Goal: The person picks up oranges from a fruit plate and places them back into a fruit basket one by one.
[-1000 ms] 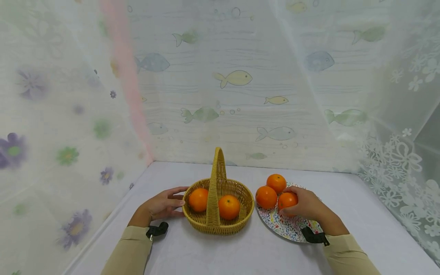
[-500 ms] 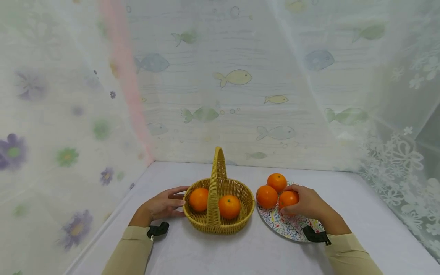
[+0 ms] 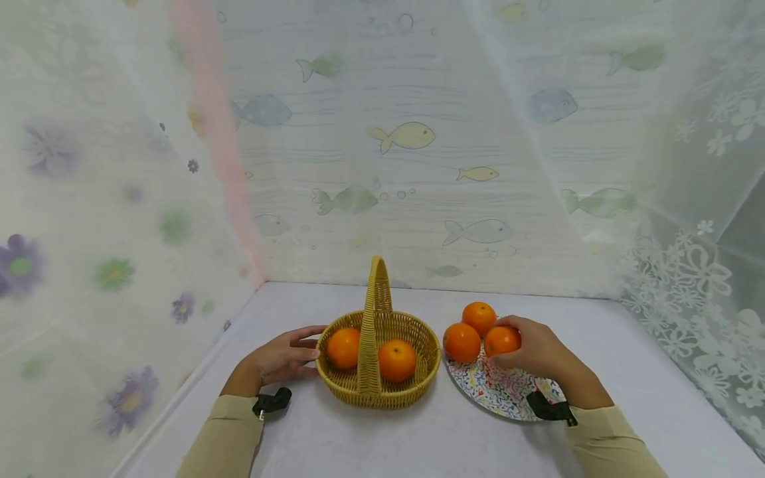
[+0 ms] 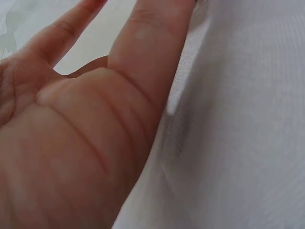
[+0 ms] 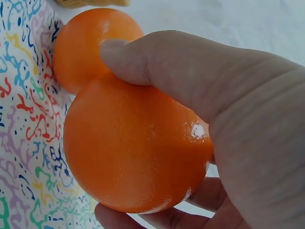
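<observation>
My right hand [image 3: 534, 348] grips an orange [image 5: 136, 148] between thumb and fingers over the patterned plate [image 3: 487, 392]. In the right wrist view the thumb lies along the top of that fruit and fingertips curl under it. Two other oranges sit close to its left, a nearer one [image 3: 462, 342] and a farther one [image 3: 479, 318]. My left hand [image 3: 287, 357] rests at the left side of a woven basket [image 3: 382, 400], its fingers extended along the rim. The left wrist view shows the palm [image 4: 81, 143] and stretched fingers, but not the basket.
The basket holds an orange on the left [image 3: 343, 348] and another on the right [image 3: 397, 360], with its tall handle [image 3: 369, 332] arching between them. A white cloth covers the table [image 3: 358, 445]. A fish-printed curtain [image 3: 412, 199] hangs behind.
My right hand has raised its orange slightly, showing more of the plate beneath. The left hand and the basket have stayed in place.
</observation>
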{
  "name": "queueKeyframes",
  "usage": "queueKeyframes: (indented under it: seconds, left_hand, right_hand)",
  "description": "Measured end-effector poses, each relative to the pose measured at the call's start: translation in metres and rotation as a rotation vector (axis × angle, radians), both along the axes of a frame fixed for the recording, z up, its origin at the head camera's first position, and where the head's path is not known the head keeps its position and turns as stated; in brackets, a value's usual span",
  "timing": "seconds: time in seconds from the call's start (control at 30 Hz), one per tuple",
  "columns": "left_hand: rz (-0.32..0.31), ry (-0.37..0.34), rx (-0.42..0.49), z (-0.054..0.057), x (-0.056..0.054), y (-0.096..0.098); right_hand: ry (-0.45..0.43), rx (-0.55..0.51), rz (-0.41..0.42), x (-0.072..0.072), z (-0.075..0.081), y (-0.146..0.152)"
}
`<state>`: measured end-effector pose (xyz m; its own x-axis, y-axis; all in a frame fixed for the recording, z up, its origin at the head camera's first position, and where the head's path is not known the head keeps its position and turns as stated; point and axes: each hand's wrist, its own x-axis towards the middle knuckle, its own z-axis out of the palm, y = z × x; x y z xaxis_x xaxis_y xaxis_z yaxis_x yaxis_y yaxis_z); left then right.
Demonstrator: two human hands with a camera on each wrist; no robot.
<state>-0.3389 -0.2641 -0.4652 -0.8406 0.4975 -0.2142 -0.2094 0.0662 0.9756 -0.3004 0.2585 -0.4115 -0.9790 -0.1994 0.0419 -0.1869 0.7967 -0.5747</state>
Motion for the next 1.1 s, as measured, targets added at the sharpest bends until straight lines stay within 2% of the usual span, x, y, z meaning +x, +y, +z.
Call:
queueKeyframes:
  seconds: [0.37,0.77,1.1]
  left_hand:
    - [-0.014,-0.003,0.005,-0.003,0.0,-0.002]
    - [-0.02,0.008,0.028,0.0,-0.001,0.0]
    - [-0.006,-0.007,0.029,-0.002,0.0,-0.001]
  right_hand:
    - [0.032,-0.011,0.005,0.002,0.005,-0.003]
    - [0.079,-0.023,0.018,0.006,0.011,-0.006]
    - [0.098,-0.05,0.052,0.003,0.011,-0.013]
